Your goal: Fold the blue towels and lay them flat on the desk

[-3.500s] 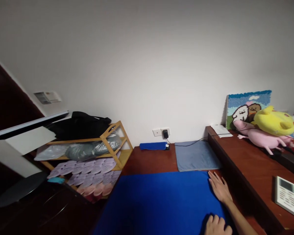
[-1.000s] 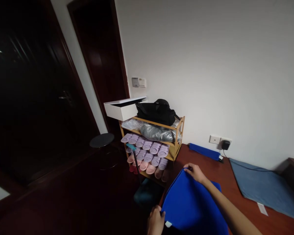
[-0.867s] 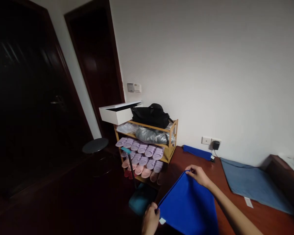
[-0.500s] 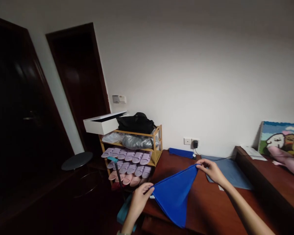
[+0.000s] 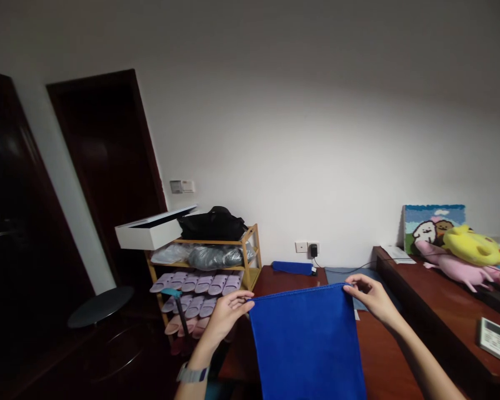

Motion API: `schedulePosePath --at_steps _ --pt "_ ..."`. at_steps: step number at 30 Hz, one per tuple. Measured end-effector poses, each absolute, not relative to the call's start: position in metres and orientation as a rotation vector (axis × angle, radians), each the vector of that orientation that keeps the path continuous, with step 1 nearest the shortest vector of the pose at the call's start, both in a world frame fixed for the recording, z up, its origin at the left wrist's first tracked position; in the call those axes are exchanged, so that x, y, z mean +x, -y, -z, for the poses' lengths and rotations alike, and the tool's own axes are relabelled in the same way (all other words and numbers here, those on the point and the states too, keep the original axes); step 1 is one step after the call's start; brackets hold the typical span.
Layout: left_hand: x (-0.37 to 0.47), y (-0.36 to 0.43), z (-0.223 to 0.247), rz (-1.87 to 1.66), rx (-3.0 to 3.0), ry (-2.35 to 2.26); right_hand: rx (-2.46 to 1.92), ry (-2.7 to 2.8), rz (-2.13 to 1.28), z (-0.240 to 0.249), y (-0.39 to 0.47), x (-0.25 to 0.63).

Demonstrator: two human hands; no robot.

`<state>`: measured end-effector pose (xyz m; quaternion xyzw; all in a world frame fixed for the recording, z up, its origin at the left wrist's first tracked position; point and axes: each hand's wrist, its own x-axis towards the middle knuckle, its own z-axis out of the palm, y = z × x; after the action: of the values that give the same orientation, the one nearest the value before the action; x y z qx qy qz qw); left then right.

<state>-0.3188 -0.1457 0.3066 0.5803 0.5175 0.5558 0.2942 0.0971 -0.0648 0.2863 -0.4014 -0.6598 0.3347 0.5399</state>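
Note:
A blue cloth [image 5: 306,344] hangs spread out above the brown wooden table [image 5: 389,361], its top edge nearly level and its lower end cut off by the frame. My left hand [image 5: 229,316] pinches the cloth's upper left corner; a watch band shows on that wrist. At the upper right corner, my right hand [image 5: 369,297] grips the cloth between thumb and fingers. Behind it, a folded blue cloth [image 5: 292,268] lies at the table's back edge by the wall. A grey-blue mat [image 5: 337,276] is partly hidden behind the held cloth.
Left of the table stands a wooden rack [image 5: 254,261] with slippers, a black bag [image 5: 212,224] and a white box [image 5: 144,236]. A round stool [image 5: 100,306] is farther left. On the raised right surface are plush toys [image 5: 470,247] and a calculator-like device [image 5: 494,339].
My hands have moved apart, and the cloth has gone from a slanted, triangular shape to a wide sheet hanging down. The view has shifted to the right, showing the device.

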Motion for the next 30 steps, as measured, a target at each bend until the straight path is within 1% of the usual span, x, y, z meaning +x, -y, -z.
schedulePosePath --at_steps 7,17,21,25,30 --pt "-0.316 0.142 -0.296 -1.361 1.504 -1.353 -1.029 1.506 -0.888 -0.272 0.078 0.113" --pt "-0.31 0.169 -0.282 -1.439 1.424 -1.299 -1.108 1.532 -0.799 -0.26 0.119 0.137" --pt "-0.305 0.167 -0.279 -1.515 1.36 -1.301 -1.125 1.514 -0.799 -0.252 0.114 0.141" --pt "-0.305 0.127 -0.26 -1.59 1.32 -1.353 -1.112 1.47 -0.866 -0.225 0.077 0.127" --pt "-0.315 0.029 -0.202 -1.513 1.46 -1.502 -1.134 1.485 -0.917 -0.162 -0.017 0.095"
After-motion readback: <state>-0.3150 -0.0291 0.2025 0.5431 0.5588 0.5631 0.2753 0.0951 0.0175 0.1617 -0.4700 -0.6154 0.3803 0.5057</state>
